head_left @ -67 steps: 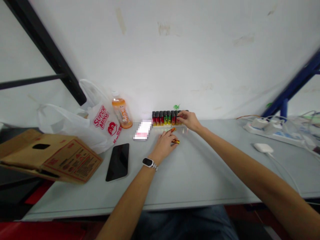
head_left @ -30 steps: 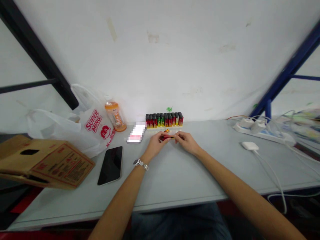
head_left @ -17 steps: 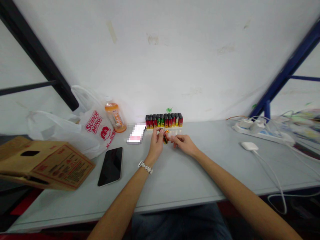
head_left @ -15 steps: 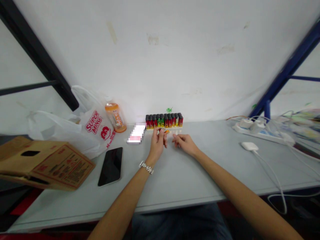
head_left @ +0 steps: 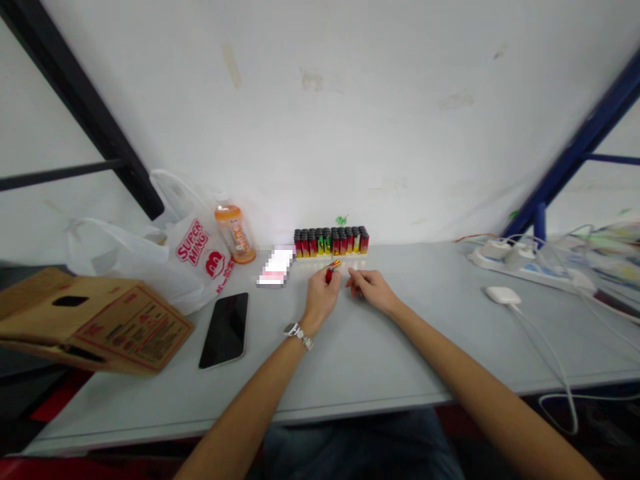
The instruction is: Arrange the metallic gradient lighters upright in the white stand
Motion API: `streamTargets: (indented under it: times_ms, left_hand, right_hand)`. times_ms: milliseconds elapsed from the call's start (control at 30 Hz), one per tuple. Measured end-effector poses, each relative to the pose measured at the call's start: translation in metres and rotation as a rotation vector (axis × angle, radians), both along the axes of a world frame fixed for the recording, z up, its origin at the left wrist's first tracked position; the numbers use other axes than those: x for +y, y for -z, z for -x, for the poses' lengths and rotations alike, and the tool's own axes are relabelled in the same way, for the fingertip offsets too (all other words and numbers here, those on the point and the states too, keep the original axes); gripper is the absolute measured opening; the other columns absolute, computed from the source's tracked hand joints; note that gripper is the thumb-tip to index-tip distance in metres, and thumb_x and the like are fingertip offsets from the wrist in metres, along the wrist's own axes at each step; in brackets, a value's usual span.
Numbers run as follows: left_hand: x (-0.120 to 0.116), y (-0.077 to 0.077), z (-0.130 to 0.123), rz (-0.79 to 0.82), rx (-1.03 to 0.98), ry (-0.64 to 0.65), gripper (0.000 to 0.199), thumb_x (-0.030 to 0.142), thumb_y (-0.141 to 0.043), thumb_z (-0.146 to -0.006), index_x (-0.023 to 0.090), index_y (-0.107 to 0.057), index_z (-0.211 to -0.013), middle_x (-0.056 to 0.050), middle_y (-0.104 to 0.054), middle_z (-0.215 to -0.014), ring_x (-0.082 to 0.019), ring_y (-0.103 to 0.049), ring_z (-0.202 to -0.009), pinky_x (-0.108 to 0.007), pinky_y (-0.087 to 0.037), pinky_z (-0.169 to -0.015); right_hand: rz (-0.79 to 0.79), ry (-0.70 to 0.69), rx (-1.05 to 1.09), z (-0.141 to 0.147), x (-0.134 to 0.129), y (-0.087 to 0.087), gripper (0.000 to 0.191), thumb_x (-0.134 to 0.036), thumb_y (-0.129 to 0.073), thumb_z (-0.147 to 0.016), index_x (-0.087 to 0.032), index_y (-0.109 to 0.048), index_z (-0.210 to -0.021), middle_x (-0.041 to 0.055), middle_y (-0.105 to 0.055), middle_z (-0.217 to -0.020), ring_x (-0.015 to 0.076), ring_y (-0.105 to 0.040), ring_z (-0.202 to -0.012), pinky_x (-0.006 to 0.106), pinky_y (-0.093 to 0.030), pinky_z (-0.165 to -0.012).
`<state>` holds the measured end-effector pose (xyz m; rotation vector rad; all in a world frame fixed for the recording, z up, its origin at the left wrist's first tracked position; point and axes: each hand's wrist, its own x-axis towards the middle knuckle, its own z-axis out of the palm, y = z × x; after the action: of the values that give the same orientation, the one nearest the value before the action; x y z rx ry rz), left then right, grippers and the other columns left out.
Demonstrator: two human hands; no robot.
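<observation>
Several small red, yellow and black cylinders, like batteries, stand upright in rows [head_left: 313, 244] against the wall, on a pale base. My left hand [head_left: 323, 290], with a bracelet at the wrist, is closed around a red cylinder [head_left: 329, 275] just in front of the rows. A gold-orange cylinder end [head_left: 337, 264] shows at its fingertips. My right hand [head_left: 369, 288] rests on the table to the right, apart from my left hand, with its fingers curled together; whether anything small is between them is hidden.
At the left are a cardboard box [head_left: 133, 327], a white plastic bag [head_left: 193, 257], an orange bottle [head_left: 236, 233], a black phone [head_left: 225, 331] and a blurred-out bright item [head_left: 276, 267]. A power strip [head_left: 533, 267] and a white charger [head_left: 503, 295] lie at the right.
My left hand has turned and closed, and a red cylinder now shows in it. My right hand has hardly moved. The whole view has shifted slightly.
</observation>
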<state>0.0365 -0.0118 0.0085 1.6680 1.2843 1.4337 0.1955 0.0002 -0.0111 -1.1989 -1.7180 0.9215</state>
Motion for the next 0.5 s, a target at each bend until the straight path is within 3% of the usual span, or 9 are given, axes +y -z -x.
streamTargets:
  times_ms: [367, 500]
  left_hand:
    - [-0.0089, -0.0088, 0.0003, 0.018, -0.045, 0.036, 0.049, 0.057, -0.051, -0.086, 0.018, -0.043, -0.057, 0.005, -0.037, -0.053, -0.009, -0.032, -0.053, -0.025, -0.026, -0.052]
    - [-0.0077, -0.0083, 0.0015, 0.034, -0.039, 0.009, 0.049, 0.056, -0.05, -0.086, 0.019, -0.043, -0.055, 0.004, -0.039, -0.051, -0.01, -0.034, -0.052, -0.025, -0.026, -0.052]
  right_hand:
    - [0.019, -0.012, -0.009, -0.0005, 0.001, 0.002, 0.066, -0.068, -0.037, -0.092, -0.014, -0.07, -0.074, 0.0029, -0.063, -0.057, 0.0126, -0.052, -0.05, 0.025, -0.041, -0.055]
    - [0.009, -0.006, -0.014, -0.0003, 0.001, 0.0025, 0.066, -0.069, -0.038, -0.092, -0.014, -0.071, -0.075, 0.0029, -0.064, -0.057, 0.0135, -0.054, -0.052, 0.025, -0.042, -0.056]
